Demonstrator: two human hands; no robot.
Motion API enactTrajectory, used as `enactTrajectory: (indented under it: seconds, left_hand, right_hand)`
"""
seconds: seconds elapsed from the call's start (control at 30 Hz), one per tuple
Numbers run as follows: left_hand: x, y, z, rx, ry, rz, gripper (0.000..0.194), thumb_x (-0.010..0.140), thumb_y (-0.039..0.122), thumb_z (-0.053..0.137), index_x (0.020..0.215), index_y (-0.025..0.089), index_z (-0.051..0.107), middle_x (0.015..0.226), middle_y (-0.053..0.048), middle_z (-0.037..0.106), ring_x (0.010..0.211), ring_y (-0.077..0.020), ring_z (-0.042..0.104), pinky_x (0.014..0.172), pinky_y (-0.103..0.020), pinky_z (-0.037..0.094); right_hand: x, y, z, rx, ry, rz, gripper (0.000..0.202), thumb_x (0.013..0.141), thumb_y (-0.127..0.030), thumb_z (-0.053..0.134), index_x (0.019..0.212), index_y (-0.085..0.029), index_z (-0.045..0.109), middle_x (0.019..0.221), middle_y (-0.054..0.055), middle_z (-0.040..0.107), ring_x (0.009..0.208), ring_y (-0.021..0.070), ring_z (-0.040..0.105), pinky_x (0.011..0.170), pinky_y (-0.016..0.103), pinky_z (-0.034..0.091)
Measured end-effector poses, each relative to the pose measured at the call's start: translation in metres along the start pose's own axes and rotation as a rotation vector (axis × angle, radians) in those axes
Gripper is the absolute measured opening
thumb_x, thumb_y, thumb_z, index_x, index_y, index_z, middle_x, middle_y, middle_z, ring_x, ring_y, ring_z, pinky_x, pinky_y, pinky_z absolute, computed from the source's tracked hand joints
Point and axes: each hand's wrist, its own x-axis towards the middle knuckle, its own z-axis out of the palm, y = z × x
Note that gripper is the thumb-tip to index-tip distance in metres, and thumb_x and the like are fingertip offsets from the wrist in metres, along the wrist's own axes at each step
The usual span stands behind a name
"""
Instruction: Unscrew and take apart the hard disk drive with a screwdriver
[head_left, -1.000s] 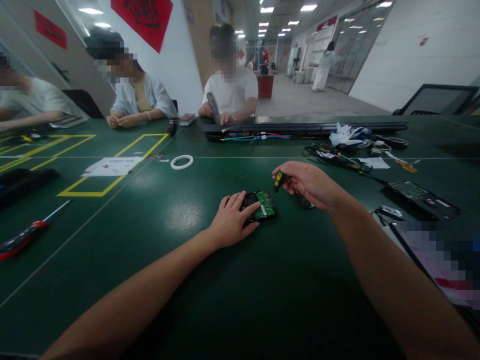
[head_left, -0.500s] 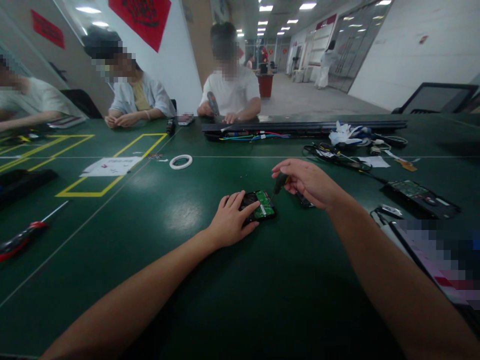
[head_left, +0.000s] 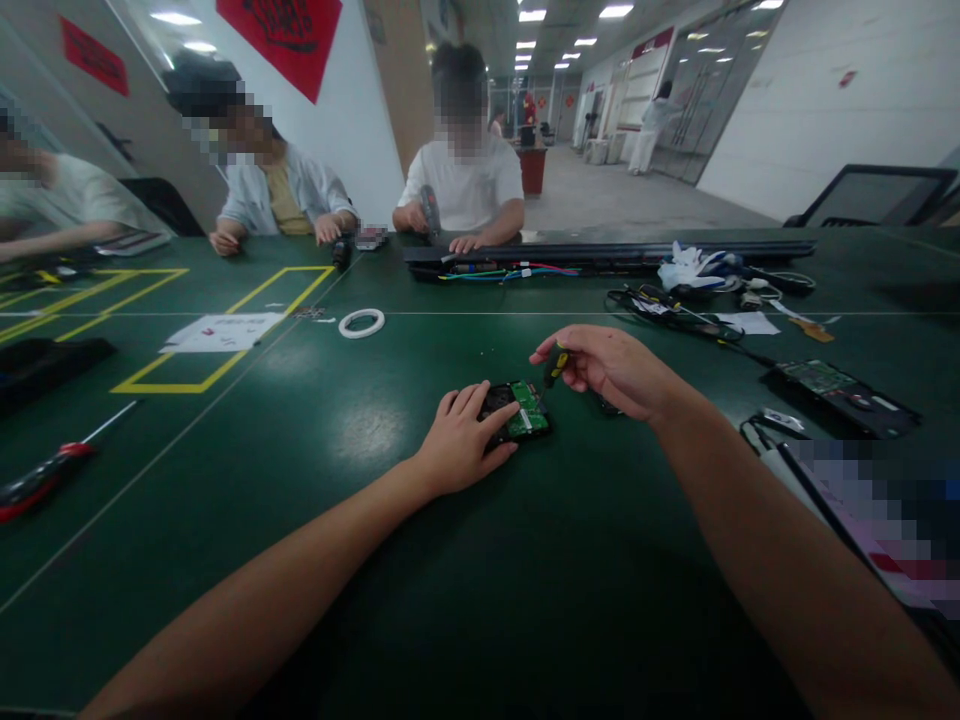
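A small black device with a green circuit board lies on the dark green table. My left hand rests on its left part, fingers spread over the black side. In my right hand is a short black and yellow screwdriver, pinched between thumb and fingers. Its tip points down at the right edge of the board; whether it touches is too small to tell. Another dark piece lies partly hidden under my right hand.
A white tape ring and a paper sheet lie left of centre. A red and black screwdriver is at far left. Cables and another opened device are at right. Several people sit across the table.
My right fingers have shifted on the screwdriver, whose handle now shows more yellow and stands slightly more to the left. My left hand has stayed put. Across the table, one person's hands have moved apart.
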Motion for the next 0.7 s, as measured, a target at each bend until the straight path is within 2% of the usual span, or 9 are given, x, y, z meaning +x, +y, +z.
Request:
enactTrajectory:
  seconds: [0.23, 0.4, 0.5, 0.7]
  left_hand:
    - [0.0, -0.0012, 0.0027, -0.012, 0.019, -0.002, 0.06, 0.099, 0.054, 0.061, 0.154, 0.035, 0.05, 0.165, -0.014, 0.035, 0.149, -0.0406, 0.035, 0.116, -0.065, 0.031]
    - [0.0001, 0.0, 0.0011, -0.015, 0.013, -0.002, 0.059, 0.1, 0.054, 0.06, 0.154, 0.034, 0.05, 0.165, -0.015, 0.035, 0.149, -0.0413, 0.035, 0.116, -0.065, 0.031]
    - [0.0001, 0.0002, 0.0016, -0.019, 0.02, -0.007, 0.059, 0.099, 0.053, 0.062, 0.153, 0.034, 0.051, 0.165, -0.014, 0.035, 0.149, -0.041, 0.035, 0.116, -0.065, 0.031]
    - [0.0, -0.0009, 0.0021, -0.001, 0.018, 0.008, 0.059, 0.1, 0.054, 0.059, 0.154, 0.034, 0.049, 0.164, -0.015, 0.035, 0.149, -0.0407, 0.035, 0.116, -0.064, 0.032]
  right_hand:
    - [-0.0009, 0.0003, 0.0001, 0.128, -0.029, 0.082, 0.014, 0.092, -0.031, 0.067, 0.09, -0.018, 0.07, 0.1, 0.012, 0.076, 0.068, 0.0153, 0.059, 0.057, 0.028, 0.049]
    - [-0.0005, 0.0005, -0.001, 0.149, -0.054, 0.091, 0.02, 0.096, -0.03, 0.061, 0.103, -0.017, 0.075, 0.096, 0.01, 0.073, 0.068, 0.0145, 0.06, 0.056, 0.025, 0.051]
    - [-0.0006, 0.0001, -0.0012, 0.168, -0.069, 0.101, 0.021, 0.096, -0.028, 0.06, 0.099, -0.016, 0.076, 0.092, 0.01, 0.071, 0.069, 0.0148, 0.062, 0.058, 0.025, 0.054]
    - [-0.0006, 0.0003, -0.0024, 0.214, -0.071, 0.101, 0.012, 0.092, -0.028, 0.066, 0.094, -0.018, 0.073, 0.106, 0.012, 0.076, 0.074, 0.0177, 0.067, 0.064, 0.031, 0.06]
